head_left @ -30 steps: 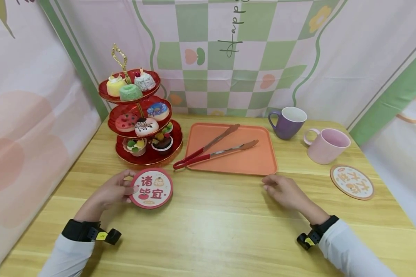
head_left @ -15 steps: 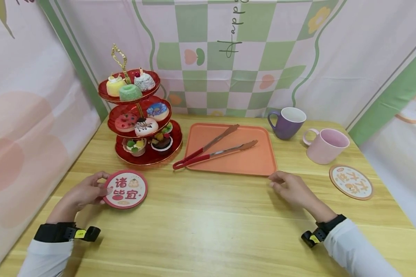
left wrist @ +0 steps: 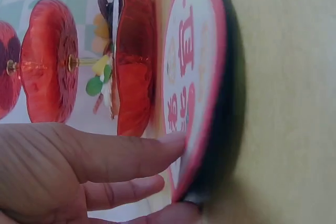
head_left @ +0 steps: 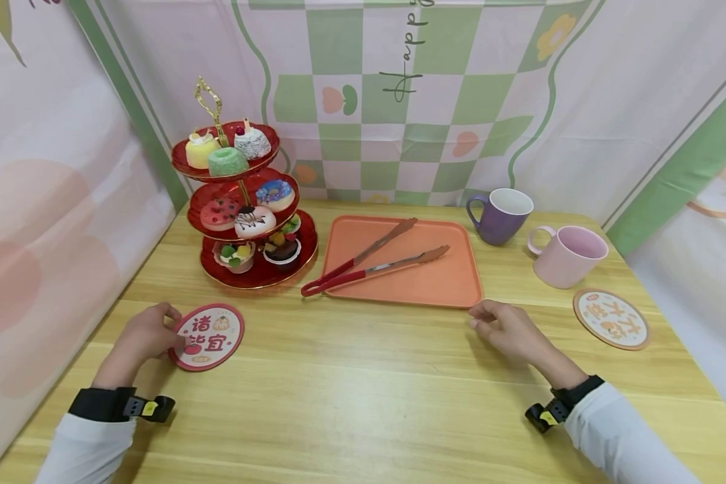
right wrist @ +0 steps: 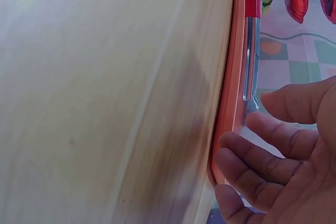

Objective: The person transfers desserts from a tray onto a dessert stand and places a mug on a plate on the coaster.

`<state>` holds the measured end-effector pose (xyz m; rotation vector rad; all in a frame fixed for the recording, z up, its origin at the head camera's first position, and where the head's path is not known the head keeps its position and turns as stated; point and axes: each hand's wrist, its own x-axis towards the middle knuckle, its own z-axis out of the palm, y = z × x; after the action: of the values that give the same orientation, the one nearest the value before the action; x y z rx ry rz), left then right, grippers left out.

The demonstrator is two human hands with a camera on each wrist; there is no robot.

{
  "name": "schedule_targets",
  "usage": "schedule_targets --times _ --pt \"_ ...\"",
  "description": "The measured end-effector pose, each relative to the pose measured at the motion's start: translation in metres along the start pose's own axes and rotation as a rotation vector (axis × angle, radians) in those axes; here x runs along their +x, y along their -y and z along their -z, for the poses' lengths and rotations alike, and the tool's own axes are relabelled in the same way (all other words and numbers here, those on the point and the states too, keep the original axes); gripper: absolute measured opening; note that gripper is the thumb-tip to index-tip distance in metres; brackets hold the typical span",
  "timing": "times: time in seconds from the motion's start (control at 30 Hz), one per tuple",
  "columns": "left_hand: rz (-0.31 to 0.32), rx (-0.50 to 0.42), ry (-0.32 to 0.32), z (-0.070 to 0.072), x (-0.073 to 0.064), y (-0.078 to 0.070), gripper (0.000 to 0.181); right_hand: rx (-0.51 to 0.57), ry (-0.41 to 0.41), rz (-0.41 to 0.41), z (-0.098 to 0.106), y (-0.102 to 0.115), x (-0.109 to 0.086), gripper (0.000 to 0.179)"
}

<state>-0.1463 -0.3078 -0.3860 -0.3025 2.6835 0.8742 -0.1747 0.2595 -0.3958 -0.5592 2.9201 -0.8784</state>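
A round coaster with a red rim and red characters lies close over the wooden table at the left. My left hand pinches its left edge. In the left wrist view the thumb presses on the printed face while other fingers reach under the edge, and a dark shadow shows beneath the coaster. My right hand holds nothing; its fingers are loosely curled by the near right corner of an orange tray. Red-handled tongs lie spread across that tray.
Behind the left hand stands a red three-tier stand bearing several small cakes and donuts. A purple mug and a pink mug stand at the back right. A second, orange-rimmed coaster lies in front of them.
The left hand has carried the red-rimmed coaster leftward, and in the last half second the coaster has turned and shifted slightly nearer. The right hand first moved slightly right, then stayed still.
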Motion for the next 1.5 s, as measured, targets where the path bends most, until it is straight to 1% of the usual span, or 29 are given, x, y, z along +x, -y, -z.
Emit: schedule_targets --times 0.07,0.17,0.33,0.37,0.43,0.47,0.53,0.63,0.7,0.8,0.9,0.97,1.03,1.07,1.17,1.27,1.3,1.4,1.5 --pt "0.009 0.022 -0.003 0.0 -0.001 -0.003 0.05 0.003 0.002 0.003 0.0 0.001 0.0 0.016" --pt "0.014 0.059 -0.004 -0.001 -0.002 -0.005 0.052 0.006 0.003 0.004 0.0 0.002 0.0 0.016" --pt "-0.019 0.152 -0.018 -0.004 -0.005 -0.01 0.057 0.015 -0.014 -0.01 0.001 0.001 0.001 0.018" --pt "-0.024 0.168 -0.026 -0.005 -0.006 -0.011 0.058 0.014 -0.022 -0.021 0.001 0.001 0.001 0.019" --pt "-0.053 0.205 -0.06 -0.008 -0.007 -0.015 0.059 0.01 -0.043 -0.056 0.003 -0.001 0.001 0.024" --pt "-0.08 0.223 -0.078 -0.009 -0.007 -0.018 0.059 0.008 -0.051 -0.077 0.004 -0.002 0.001 0.028" --pt "-0.172 0.268 -0.126 -0.013 -0.008 -0.023 0.056 0.001 -0.065 -0.123 0.007 -0.005 0.002 0.038" --pt "-0.349 0.309 -0.181 -0.017 -0.011 -0.033 0.048 0.007 -0.083 -0.2 0.011 -0.009 0.003 0.053" --pt "-0.461 0.311 -0.195 -0.02 -0.013 -0.039 0.043 0.03 -0.103 -0.242 0.013 -0.012 0.004 0.06" --pt "-0.583 0.296 -0.183 -0.025 -0.016 -0.047 0.042 0.079 -0.157 -0.299 0.017 -0.018 0.005 0.064" --pt "-0.685 0.309 -0.18 -0.032 -0.017 -0.054 0.045 0.155 -0.22 -0.343 0.022 -0.026 0.006 0.063" --pt "-0.727 0.33 -0.174 -0.037 -0.019 -0.059 0.048 0.202 -0.263 -0.37 0.025 -0.033 0.007 0.062" --pt "-0.74 0.338 -0.154 -0.042 -0.022 -0.065 0.05 0.246 -0.313 -0.398 0.028 -0.039 0.007 0.062" --pt "-0.74 0.336 -0.14 -0.044 -0.023 -0.068 0.051 0.25 -0.347 -0.411 0.03 -0.042 0.007 0.062" --pt "-0.733 0.309 -0.09 -0.05 -0.029 -0.078 0.052 0.226 -0.462 -0.459 0.034 -0.049 0.007 0.061" --pt "-0.762 0.286 -0.057 -0.056 -0.034 -0.087 0.052 0.196 -0.555 -0.535 0.038 -0.054 0.007 0.063" --pt "-0.774 0.28 -0.046 -0.057 -0.036 -0.09 0.051 0.204 -0.571 -0.566 0.04 -0.056 0.007 0.065" --pt "-0.819 0.271 -0.023 -0.064 -0.04 -0.097 0.05 0.251 -0.639 -0.643 0.044 -0.064 0.009 0.07" --pt "-0.869 0.251 0.006 -0.073 -0.044 -0.103 0.048 0.331 -0.688 -0.684 0.049 -0.074 0.012 0.072"
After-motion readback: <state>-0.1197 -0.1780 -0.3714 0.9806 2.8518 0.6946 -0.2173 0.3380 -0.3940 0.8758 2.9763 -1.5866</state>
